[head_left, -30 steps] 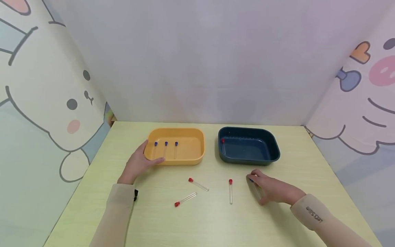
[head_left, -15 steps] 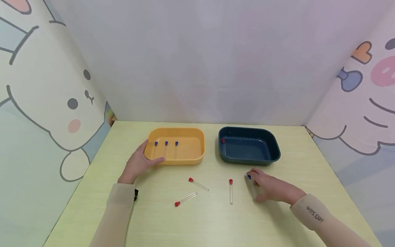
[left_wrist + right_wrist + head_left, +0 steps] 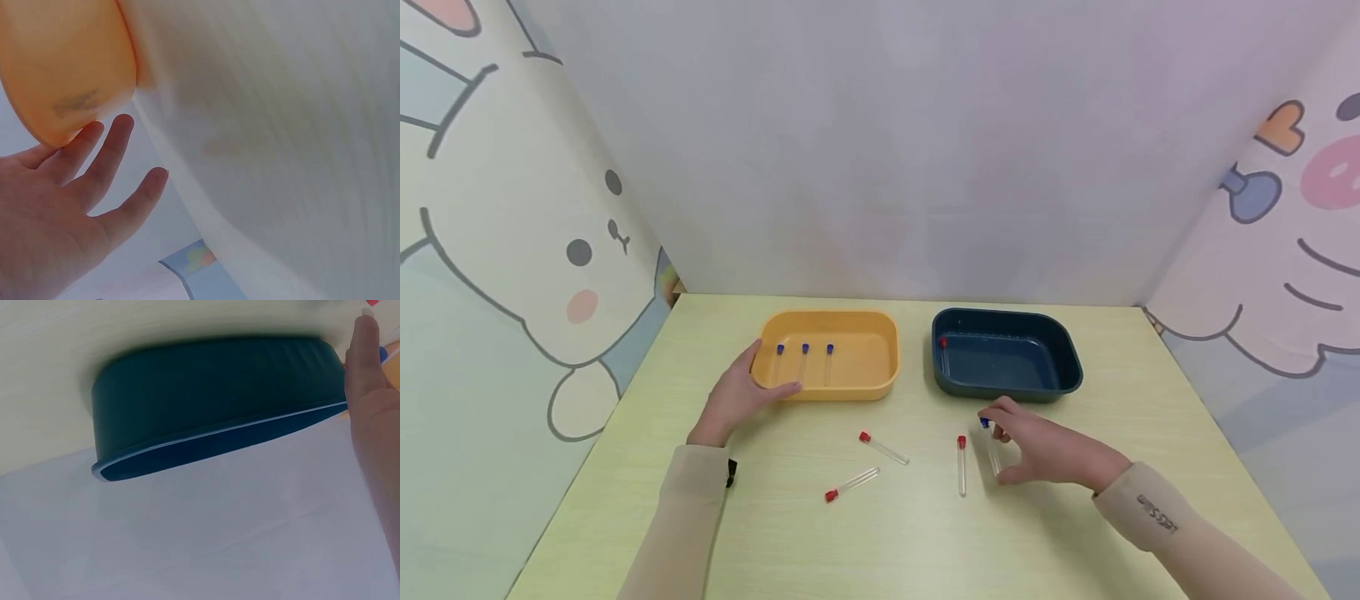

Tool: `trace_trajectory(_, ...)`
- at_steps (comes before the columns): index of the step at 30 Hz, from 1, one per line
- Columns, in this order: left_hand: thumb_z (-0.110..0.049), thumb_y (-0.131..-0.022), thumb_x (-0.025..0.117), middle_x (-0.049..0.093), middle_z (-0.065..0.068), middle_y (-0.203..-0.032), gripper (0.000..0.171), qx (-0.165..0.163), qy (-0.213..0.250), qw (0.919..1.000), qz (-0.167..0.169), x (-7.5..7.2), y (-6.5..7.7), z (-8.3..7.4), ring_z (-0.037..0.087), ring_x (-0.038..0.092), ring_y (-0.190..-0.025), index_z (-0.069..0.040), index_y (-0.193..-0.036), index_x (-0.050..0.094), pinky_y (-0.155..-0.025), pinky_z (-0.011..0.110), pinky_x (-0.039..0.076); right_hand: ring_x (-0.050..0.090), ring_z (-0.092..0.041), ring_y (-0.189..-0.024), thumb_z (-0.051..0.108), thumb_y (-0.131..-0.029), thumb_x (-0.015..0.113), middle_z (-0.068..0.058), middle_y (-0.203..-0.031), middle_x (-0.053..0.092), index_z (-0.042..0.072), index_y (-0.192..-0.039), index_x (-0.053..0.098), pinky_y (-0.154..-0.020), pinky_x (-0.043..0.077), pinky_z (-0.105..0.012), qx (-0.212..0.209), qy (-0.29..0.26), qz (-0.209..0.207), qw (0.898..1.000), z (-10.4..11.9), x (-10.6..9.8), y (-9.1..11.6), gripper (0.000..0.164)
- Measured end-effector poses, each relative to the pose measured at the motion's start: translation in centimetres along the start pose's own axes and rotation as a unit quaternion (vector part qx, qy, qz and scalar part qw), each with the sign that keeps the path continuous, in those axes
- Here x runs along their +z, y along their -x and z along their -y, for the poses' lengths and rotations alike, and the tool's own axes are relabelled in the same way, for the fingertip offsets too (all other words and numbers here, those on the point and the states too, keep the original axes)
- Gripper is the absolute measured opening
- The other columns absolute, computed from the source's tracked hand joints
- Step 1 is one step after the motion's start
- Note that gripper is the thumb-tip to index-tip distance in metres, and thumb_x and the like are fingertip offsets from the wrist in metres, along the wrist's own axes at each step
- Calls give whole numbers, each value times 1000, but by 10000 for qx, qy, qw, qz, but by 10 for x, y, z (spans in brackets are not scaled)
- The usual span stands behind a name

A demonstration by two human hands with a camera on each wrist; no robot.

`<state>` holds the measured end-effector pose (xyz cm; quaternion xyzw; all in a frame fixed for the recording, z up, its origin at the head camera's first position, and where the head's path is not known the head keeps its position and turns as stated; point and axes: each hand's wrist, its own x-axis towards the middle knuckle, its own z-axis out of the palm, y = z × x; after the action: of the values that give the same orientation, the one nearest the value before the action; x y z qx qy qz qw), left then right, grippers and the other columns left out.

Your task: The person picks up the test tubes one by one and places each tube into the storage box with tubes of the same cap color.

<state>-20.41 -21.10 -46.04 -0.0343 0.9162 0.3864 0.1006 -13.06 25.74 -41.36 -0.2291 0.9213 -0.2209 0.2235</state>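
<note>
In the head view my right hand (image 3: 1048, 446) pinches a clear test tube with a blue cap (image 3: 985, 423) between thumb and fingers, just above the table in front of the dark blue tray (image 3: 1011, 367). My left hand (image 3: 730, 407) rests against the near left corner of the yellow tray (image 3: 865, 354), thumb along its front. The left wrist view shows those fingers (image 3: 109, 153) extended and spread, some touching the tray's wall. Inside the yellow tray lie 3 blue-capped test tubes (image 3: 828, 367). One red-capped test tube (image 3: 944, 354) lies at the left inside the dark blue tray.
Three red-capped test tubes lie on the table: one upright in view (image 3: 962, 467) beside my right hand, one slanted tube (image 3: 886, 451) and one nearer tube (image 3: 853, 482) in the middle. A pale wall (image 3: 880, 167) stands behind the trays.
My right hand has lifted the blue-capped tube a little and carried it left, close to the nearest red-capped tube. The left hand keeps its place on the yellow tray.
</note>
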Motion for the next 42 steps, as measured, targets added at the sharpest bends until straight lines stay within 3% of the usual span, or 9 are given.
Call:
trace_trajectory(15, -71, -74, 81, 18, 21, -172, 134, 32, -12, 10000, -15, 1, -1, 1, 45, 24, -157, -9, -167, 5, -124, 65, 28, 61, -21, -113, 34, -82, 88, -2, -130, 50, 5, -147, 48, -96, 58, -40, -553, -38, -326, 9979, 31, -10, -23, 82)
trace_trajectory(25, -72, -73, 81, 20, 20, -172, 136, 16, 65, 10000, -26, 1, -2, 0, 44, 25, -157, -9, -167, 7, -124, 64, 28, 59, -17, -124, 42, -80, 89, 4, -134, 51, 11, -151, 44, -108, 54, -40, -474, -207, -406, 9978, 62, -27, -51, 90)
trace_trajectory(42, -73, -74, 80, 21, 21, -171, 134, 114, -57, 9999, -105, 2, 0, -1, 45, 26, -156, -9, -167, 7, -123, 65, 29, 57, -19, -129, 42, -82, 87, 0, -146, 46, 16, -157, 38, -110, 53, -40, -384, -131, -584, 9975, 86, -50, -95, 93)
